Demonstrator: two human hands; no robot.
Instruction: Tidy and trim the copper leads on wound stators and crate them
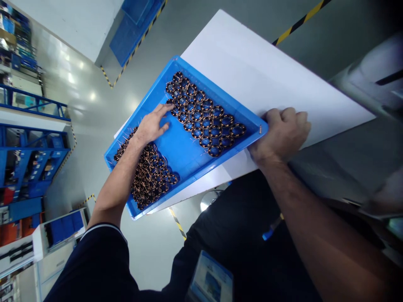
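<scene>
A blue plastic tray lies on a white table. Several copper-wound ring coils lie in neat rows at its far end. A loose heap of coils fills the near left end. My left hand reaches into the tray with fingers stretched out, its fingertips touching the nearest coil of the ordered rows. My right hand is curled over the tray's right corner and grips its rim.
Blue shelving with bins stands at the left. Stacked blue crates sit on the floor beyond yellow-black tape. A white bench with blue trays is at lower left. A badge hangs on my dark clothing.
</scene>
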